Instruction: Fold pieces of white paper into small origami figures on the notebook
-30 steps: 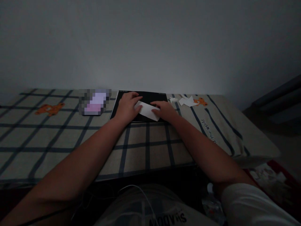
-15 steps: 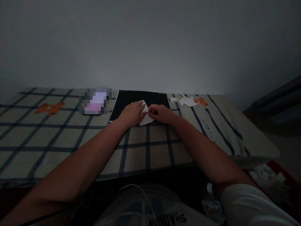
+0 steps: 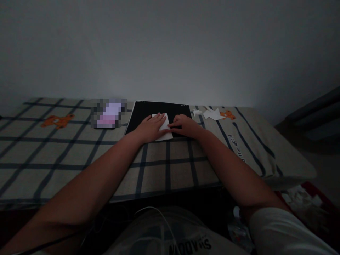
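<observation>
Left hand (image 3: 151, 128) flat, fingers spread, pressing down on folded white paper (image 3: 162, 126). Right hand (image 3: 183, 125) loosely curled, fingertips touching paper's right edge, gripping nothing. Paper lies on near part of black board (image 3: 159, 109), its lower edge overhanging onto checked bedsheet (image 3: 79, 156). White paper scraps (image 3: 211, 114) right of board, beside orange bear print (image 3: 227, 114). Blurred pink object (image 3: 108, 114) left of board.

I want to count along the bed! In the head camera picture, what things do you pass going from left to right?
Orange bear print → blurred-out patch → left hand → white folded paper → right hand → white paper scraps → second orange bear print.
</observation>
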Action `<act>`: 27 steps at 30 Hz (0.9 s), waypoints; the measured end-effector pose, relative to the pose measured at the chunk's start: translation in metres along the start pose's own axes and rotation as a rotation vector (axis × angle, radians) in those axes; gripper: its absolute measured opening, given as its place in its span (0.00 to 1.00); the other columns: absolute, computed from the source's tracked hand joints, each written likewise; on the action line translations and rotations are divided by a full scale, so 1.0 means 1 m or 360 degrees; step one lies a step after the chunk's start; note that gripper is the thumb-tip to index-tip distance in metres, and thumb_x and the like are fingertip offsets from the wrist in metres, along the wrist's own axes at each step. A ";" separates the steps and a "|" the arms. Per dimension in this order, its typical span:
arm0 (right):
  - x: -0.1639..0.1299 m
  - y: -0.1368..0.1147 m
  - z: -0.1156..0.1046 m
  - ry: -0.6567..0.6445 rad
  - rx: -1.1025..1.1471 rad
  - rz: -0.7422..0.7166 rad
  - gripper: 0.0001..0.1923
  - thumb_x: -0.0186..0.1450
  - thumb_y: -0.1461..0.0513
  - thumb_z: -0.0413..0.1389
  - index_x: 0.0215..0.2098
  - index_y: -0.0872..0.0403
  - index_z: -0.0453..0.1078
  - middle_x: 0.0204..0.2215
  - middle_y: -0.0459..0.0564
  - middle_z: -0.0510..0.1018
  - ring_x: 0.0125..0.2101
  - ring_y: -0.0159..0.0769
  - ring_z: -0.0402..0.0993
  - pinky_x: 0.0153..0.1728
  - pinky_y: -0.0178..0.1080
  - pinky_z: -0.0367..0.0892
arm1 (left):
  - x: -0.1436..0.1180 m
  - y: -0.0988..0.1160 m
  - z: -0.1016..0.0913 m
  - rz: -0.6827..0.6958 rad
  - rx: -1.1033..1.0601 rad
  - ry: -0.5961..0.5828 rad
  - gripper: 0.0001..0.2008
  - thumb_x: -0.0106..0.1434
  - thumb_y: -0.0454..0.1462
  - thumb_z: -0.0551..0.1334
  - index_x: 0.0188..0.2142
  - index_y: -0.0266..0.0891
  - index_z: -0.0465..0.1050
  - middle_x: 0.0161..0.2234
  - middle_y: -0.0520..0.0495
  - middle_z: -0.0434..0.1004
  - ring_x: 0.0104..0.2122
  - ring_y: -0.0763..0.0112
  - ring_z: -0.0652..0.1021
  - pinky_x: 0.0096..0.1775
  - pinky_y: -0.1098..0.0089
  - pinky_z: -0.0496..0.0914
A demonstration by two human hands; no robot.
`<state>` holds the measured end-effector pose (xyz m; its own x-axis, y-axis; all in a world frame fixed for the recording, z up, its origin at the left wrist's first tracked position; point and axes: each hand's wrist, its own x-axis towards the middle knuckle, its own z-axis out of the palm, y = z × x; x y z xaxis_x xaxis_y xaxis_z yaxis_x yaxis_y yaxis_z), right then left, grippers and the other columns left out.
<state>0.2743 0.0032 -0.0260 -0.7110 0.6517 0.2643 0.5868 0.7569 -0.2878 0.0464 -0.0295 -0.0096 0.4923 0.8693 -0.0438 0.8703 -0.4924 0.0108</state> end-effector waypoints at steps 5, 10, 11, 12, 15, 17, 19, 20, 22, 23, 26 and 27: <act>0.000 0.000 -0.004 -0.0043 0.0069 -0.0046 0.11 0.70 0.57 0.62 0.48 0.49 0.84 0.41 0.54 0.79 0.44 0.42 0.69 0.45 0.43 0.61 | -0.001 -0.003 0.001 -0.0066 0.0007 -0.0011 0.42 0.75 0.59 0.45 0.77 0.35 0.44 0.77 0.39 0.43 0.76 0.53 0.47 0.72 0.46 0.47; 0.000 0.003 -0.004 -0.0022 0.0055 -0.0031 0.11 0.71 0.58 0.61 0.48 0.50 0.84 0.41 0.53 0.79 0.43 0.41 0.69 0.45 0.43 0.62 | -0.003 0.000 -0.005 -0.0057 0.0071 0.0156 0.39 0.74 0.58 0.50 0.74 0.37 0.55 0.76 0.37 0.49 0.74 0.50 0.53 0.69 0.44 0.54; 0.000 0.004 -0.004 -0.0017 0.0056 -0.0035 0.11 0.71 0.58 0.61 0.47 0.50 0.84 0.41 0.53 0.78 0.43 0.41 0.69 0.45 0.43 0.62 | -0.004 0.001 -0.007 -0.0074 0.0088 0.0213 0.37 0.73 0.57 0.53 0.72 0.38 0.59 0.75 0.38 0.51 0.73 0.49 0.56 0.67 0.44 0.57; 0.000 0.004 -0.004 -0.0016 0.0062 -0.0046 0.10 0.71 0.58 0.61 0.47 0.50 0.84 0.41 0.53 0.78 0.43 0.41 0.69 0.45 0.43 0.62 | -0.004 0.002 -0.009 -0.0076 0.0103 0.0271 0.35 0.73 0.56 0.54 0.71 0.40 0.61 0.75 0.39 0.53 0.73 0.49 0.58 0.66 0.44 0.59; 0.000 0.004 -0.004 -0.0018 0.0103 -0.0089 0.10 0.71 0.59 0.61 0.45 0.51 0.84 0.40 0.53 0.78 0.43 0.41 0.69 0.44 0.42 0.61 | -0.005 0.004 -0.010 -0.0007 0.0102 0.0275 0.29 0.74 0.51 0.54 0.69 0.41 0.64 0.72 0.41 0.60 0.71 0.53 0.63 0.66 0.47 0.61; 0.000 0.004 -0.005 -0.0020 0.0141 -0.0108 0.09 0.71 0.59 0.60 0.42 0.51 0.84 0.38 0.52 0.78 0.42 0.40 0.69 0.43 0.42 0.61 | -0.003 0.004 -0.008 0.0025 0.0076 0.0210 0.28 0.76 0.49 0.52 0.70 0.40 0.64 0.72 0.41 0.61 0.71 0.56 0.63 0.68 0.49 0.59; 0.000 0.004 -0.006 -0.0021 0.0179 -0.0117 0.10 0.71 0.58 0.60 0.39 0.51 0.83 0.37 0.51 0.78 0.41 0.39 0.68 0.43 0.42 0.60 | -0.002 0.003 -0.006 0.0025 0.0058 0.0162 0.29 0.77 0.48 0.50 0.71 0.38 0.62 0.72 0.39 0.60 0.72 0.57 0.61 0.70 0.49 0.55; 0.000 0.004 -0.006 -0.0023 0.0199 -0.0121 0.10 0.72 0.57 0.60 0.38 0.51 0.83 0.36 0.51 0.78 0.40 0.39 0.69 0.42 0.42 0.60 | -0.002 0.002 -0.005 0.0032 0.0054 0.0139 0.29 0.77 0.48 0.50 0.71 0.38 0.61 0.73 0.39 0.59 0.72 0.56 0.60 0.70 0.48 0.53; 0.000 0.005 -0.006 -0.0022 0.0230 -0.0128 0.11 0.72 0.57 0.59 0.36 0.51 0.82 0.36 0.50 0.78 0.39 0.38 0.69 0.42 0.42 0.61 | -0.001 0.001 -0.004 0.0076 0.0035 0.0095 0.29 0.78 0.47 0.49 0.72 0.37 0.59 0.74 0.38 0.56 0.73 0.57 0.58 0.71 0.47 0.50; 0.000 0.005 -0.006 -0.0015 0.0237 -0.0128 0.12 0.72 0.57 0.59 0.35 0.51 0.82 0.36 0.50 0.78 0.39 0.38 0.69 0.42 0.42 0.61 | -0.001 0.000 -0.004 0.0111 0.0017 0.0072 0.29 0.78 0.46 0.49 0.72 0.38 0.59 0.74 0.39 0.55 0.73 0.57 0.57 0.71 0.48 0.49; 0.000 0.008 -0.005 0.0030 0.0210 -0.0085 0.11 0.72 0.58 0.59 0.36 0.52 0.83 0.36 0.50 0.79 0.39 0.37 0.70 0.43 0.42 0.62 | 0.001 -0.002 -0.003 0.0196 -0.0037 0.0037 0.28 0.78 0.46 0.49 0.73 0.41 0.57 0.74 0.41 0.54 0.74 0.57 0.55 0.72 0.46 0.45; 0.000 0.009 -0.005 0.0043 0.0194 -0.0057 0.11 0.72 0.58 0.59 0.37 0.52 0.83 0.36 0.51 0.80 0.39 0.37 0.70 0.43 0.42 0.62 | 0.001 -0.003 -0.002 0.0202 -0.0047 0.0036 0.28 0.77 0.46 0.50 0.73 0.42 0.57 0.74 0.41 0.54 0.74 0.57 0.54 0.72 0.45 0.44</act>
<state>0.2814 0.0104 -0.0245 -0.7190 0.6268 0.3004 0.5088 0.7690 -0.3869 0.0447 -0.0269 -0.0073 0.5982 0.8012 -0.0177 0.8010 -0.5970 0.0445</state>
